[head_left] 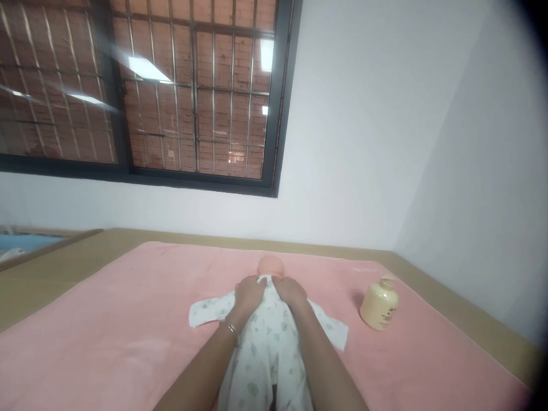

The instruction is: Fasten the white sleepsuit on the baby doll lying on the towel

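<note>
A baby doll [271,265] lies on a pink towel [128,319], its bare head pointing away from me. It wears a white printed romper [265,348] with the sleeves spread out to both sides. My left hand [248,294] rests flat on the doll's left shoulder, fingers together and curved over the cloth. A thin bangle circles that wrist. My right hand [291,291] lies on the other shoulder in the same way. Both hands press on the garment near the neck; neither lifts anything.
A cream lotion bottle [379,305] stands on the towel to the right of the doll. The towel covers a tan table [51,268] set against a white wall [363,142]. A barred window [171,85] fills the upper left.
</note>
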The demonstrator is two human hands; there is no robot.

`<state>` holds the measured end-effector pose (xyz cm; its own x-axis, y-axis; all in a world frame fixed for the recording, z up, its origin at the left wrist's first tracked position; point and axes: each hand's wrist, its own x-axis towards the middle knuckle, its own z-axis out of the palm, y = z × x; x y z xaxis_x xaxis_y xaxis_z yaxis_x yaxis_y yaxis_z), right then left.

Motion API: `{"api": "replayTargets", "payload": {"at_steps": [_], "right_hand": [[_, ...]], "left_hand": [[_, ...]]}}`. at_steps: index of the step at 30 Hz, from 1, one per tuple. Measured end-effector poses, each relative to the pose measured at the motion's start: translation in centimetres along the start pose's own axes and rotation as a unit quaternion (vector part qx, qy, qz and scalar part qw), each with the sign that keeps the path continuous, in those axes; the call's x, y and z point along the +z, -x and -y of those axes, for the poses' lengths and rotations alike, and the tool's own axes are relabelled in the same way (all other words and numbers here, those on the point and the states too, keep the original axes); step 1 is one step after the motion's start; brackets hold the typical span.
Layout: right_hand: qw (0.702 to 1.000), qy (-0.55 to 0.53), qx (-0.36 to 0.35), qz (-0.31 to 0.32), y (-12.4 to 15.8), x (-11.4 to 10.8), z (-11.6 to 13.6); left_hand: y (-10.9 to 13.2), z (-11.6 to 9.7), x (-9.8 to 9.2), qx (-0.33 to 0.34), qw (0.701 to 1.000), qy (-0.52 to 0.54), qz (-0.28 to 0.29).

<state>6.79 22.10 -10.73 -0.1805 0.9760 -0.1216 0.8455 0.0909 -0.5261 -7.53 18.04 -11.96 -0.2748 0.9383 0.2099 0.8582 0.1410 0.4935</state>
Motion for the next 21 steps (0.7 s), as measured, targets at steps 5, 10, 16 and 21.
{"api": "replayTargets", "payload": {"at_steps": [5,10,16,21], "right_hand": [[1.000,-0.007,0.000,-0.002,0.08,0.00,-0.06],[1.000,-0.001,-0.007,0.000,0.08,0.05,-0.05],[1.000,0.003,-0.002,0.002,-0.27,0.15,-0.15],[1.000,0.000,-0.005,-0.001,-0.13,0.13,-0.19]], "left_hand": [[0.01,-0.02,0.03,-0.007,1.000,0.004,0.005],[0.01,0.09,0.15,-0.002,1.000,0.009,-0.001],[0.15,-0.10,-0.11,-0.004,1.000,0.010,0.003],[0.23,-0.17,-0.20,-0.003,1.000,0.005,0.006]]}}
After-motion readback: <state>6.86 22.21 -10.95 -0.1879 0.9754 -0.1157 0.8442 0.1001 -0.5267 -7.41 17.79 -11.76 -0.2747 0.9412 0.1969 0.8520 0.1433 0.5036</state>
